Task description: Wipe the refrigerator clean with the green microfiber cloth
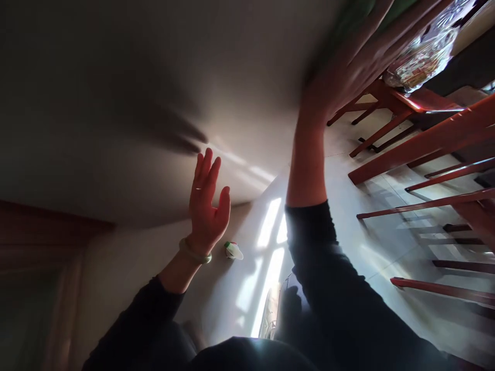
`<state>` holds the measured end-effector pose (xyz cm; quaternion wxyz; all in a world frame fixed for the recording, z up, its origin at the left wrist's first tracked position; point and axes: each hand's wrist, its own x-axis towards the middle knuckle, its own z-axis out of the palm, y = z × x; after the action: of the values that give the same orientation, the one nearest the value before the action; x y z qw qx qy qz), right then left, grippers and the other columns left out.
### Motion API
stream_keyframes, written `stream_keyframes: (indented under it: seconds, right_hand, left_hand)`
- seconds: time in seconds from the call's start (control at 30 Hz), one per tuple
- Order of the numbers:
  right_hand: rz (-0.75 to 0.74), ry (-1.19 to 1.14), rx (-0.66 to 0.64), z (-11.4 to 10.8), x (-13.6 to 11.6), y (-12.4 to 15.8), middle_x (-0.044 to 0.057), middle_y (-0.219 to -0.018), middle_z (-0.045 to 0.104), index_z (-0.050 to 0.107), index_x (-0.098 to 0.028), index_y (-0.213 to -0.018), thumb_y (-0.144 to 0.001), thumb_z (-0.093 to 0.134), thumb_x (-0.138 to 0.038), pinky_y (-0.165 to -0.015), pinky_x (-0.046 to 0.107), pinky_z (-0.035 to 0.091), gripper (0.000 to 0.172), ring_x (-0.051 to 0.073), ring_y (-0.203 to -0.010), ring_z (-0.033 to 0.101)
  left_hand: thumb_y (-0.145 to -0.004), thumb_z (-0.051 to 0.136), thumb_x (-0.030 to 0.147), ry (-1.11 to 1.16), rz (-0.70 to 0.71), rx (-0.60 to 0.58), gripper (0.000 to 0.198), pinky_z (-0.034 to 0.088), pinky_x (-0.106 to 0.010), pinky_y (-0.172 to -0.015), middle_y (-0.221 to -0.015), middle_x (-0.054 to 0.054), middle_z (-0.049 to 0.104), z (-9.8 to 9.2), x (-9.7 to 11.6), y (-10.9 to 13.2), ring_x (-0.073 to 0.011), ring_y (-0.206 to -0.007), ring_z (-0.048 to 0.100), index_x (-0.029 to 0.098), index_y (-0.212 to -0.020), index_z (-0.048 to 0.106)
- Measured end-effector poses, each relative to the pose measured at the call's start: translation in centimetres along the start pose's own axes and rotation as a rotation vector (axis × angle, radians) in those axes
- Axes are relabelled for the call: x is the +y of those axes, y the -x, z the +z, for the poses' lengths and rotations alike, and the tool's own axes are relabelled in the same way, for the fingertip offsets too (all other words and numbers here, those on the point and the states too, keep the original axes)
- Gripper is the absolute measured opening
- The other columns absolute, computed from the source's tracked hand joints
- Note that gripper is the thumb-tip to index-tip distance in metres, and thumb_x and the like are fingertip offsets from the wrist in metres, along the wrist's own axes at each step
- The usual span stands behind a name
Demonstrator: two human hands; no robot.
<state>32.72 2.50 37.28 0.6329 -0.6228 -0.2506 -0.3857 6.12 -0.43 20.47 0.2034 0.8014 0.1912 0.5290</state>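
Note:
My left hand (207, 203) is raised in front of a pale wall, fingers stretched out and close together, holding nothing. It has a ring on one finger and a pale green bangle at the wrist. My right hand (348, 67) reaches up and forward toward the upper right; it is smeared by motion, with long fingers that seem extended, next to a green surface. Both arms wear dark sleeves. A small white, green and red object (233, 250) lies on the floor beside my left wrist.
Red wooden chairs (421, 144) stand at the right on a light tiled floor (371, 226) with sunlit patches. A shiny patterned bundle (423, 54) rests on one chair seat. A dark wooden panel (42, 242) is at the left.

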Motion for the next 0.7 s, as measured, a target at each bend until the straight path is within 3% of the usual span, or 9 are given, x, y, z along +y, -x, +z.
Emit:
stream_keyframes:
  seconds: [0.07,0.17,0.27,0.4,0.53,0.7]
  right_hand:
    - [0.045,0.129,0.008,-0.5,0.7,4.7,0.005,-0.181,0.024,0.053,-0.011,-0.159,-0.104,-0.005,-0.057,-0.136,0.043,0.013,0.093,0.018,-0.171,0.003]
    - [0.151,0.231,-0.149,-1.3,2.6,12.4,0.013,-0.185,0.005,0.019,-0.007,-0.174,-0.11,-0.007,-0.05,-0.138,0.062,0.01,0.082,0.025,-0.173,-0.011]
    - [0.327,0.255,-0.242,-2.3,5.1,19.7,0.017,-0.183,0.012,0.019,-0.01,-0.175,-0.112,0.0,-0.043,-0.138,0.067,0.014,0.073,0.025,-0.174,-0.007]
    - [0.599,0.273,-0.239,-3.3,8.7,26.8,0.021,-0.181,0.021,0.017,-0.008,-0.175,-0.11,0.001,-0.039,-0.138,0.063,0.019,0.073,0.021,-0.174,0.005]
    - [0.96,0.28,-0.263,-3.9,11.1,29.8,0.022,-0.182,0.016,0.011,-0.007,-0.175,-0.109,0.002,-0.036,-0.139,0.056,0.018,0.073,0.017,-0.174,0.007]
    - [1.174,0.219,-0.246,-3.5,10.4,28.0,0.035,-0.179,0.009,0.005,0.012,-0.169,-0.108,0.008,-0.036,-0.139,0.054,0.021,0.077,0.024,-0.173,0.012]
  left_hand:
    - [-0.11,0.047,0.037,0.015,0.001,-0.004,0.061,0.034,-0.057,-0.139,-0.179,-0.002,0.035,0.1,-0.5,0.0,-0.0288,-0.169,0.028,0.035,-0.17,0.034]
    - [-0.11,0.049,0.042,0.021,0.004,-0.005,0.061,0.03,-0.056,-0.141,-0.179,0.0,0.034,-0.6,-0.9,-0.6,-0.0289,-0.169,0.029,0.038,-0.169,0.035]
    - [-0.109,0.051,0.046,0.005,-0.032,0.005,0.06,0.024,-0.055,-0.144,-0.179,0.004,0.034,-2.0,-1.2,-0.7,-0.0284,-0.17,0.027,0.042,-0.168,0.037]
    - [-0.108,0.056,0.044,-0.042,-0.095,-0.011,0.063,0.024,-0.056,-0.144,-0.18,0.008,0.03,-4.0,-1.1,0.1,-0.0268,-0.171,0.024,0.047,-0.167,0.036]
    - [-0.107,0.057,0.043,-0.068,-0.126,-0.021,0.063,0.024,-0.059,-0.144,-0.18,0.009,0.029,-5.1,-1.0,0.6,-0.0263,-0.17,0.025,0.047,-0.167,0.036]
    - [-0.105,0.061,0.044,-0.104,-0.145,0.017,0.065,0.026,-0.052,-0.144,-0.181,0.006,0.029,-5.8,-0.4,0.4,-0.0251,-0.17,0.026,0.044,-0.166,0.04]
